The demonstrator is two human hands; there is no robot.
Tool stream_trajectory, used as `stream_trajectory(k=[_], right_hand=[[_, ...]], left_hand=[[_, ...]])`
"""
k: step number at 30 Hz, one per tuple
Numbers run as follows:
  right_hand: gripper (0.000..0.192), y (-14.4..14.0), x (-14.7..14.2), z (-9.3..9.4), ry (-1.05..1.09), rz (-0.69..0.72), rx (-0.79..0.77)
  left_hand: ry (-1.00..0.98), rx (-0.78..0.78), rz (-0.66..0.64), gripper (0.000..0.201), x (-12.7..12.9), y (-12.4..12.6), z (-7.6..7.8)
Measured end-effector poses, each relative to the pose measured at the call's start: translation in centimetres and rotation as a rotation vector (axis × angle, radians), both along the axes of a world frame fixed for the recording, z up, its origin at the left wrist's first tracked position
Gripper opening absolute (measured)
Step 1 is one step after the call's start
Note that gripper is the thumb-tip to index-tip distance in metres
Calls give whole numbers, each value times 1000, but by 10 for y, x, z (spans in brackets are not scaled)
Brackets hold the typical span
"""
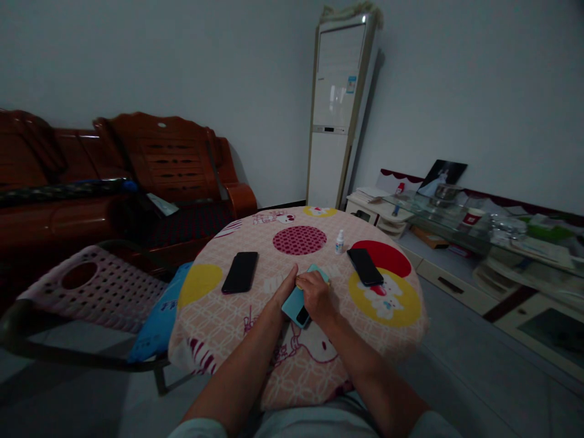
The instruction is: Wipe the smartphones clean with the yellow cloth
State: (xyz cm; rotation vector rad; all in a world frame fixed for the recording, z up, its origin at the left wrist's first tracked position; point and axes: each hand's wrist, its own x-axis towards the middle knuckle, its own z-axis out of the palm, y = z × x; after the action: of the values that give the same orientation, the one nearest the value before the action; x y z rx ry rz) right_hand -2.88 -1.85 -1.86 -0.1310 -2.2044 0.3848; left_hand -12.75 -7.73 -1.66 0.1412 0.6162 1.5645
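Note:
Both my hands meet over a light blue phone [294, 302] lying back side up on the round table [219, 328]. My left hand [285, 291] steadies the phone along its left edge. My right hand [316, 296] rests on top of it with fingers curled around something small and yellowish; what it is I cannot tell. A black phone [240, 272] lies to the left of my hands. Another black phone [365, 266] lies to the right. A small white dropper bottle [339, 242] stands upright behind them.
A patterned cartoon cloth covers the table. A pink plastic chair [86, 292] with a blue cushion [159, 316] stands at left, a wooden sofa [137, 164] behind it. A tall white air conditioner [335, 109] is in the corner. A low glass-topped cabinet [479, 243] runs along the right wall.

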Motion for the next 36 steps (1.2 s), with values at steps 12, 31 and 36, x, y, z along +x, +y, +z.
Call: stream_trajectory(k=[12, 31, 36], right_hand=[[35, -27, 2, 3, -11, 200, 105], [28, -26, 10, -2, 37, 212, 198], [28, -18, 11, -3, 107, 165, 82]], left_hand=[[55, -7, 39, 72, -14, -2, 1], [44, 9, 175, 60, -36, -16, 9], [42, 36, 188, 57, -35, -14, 5]])
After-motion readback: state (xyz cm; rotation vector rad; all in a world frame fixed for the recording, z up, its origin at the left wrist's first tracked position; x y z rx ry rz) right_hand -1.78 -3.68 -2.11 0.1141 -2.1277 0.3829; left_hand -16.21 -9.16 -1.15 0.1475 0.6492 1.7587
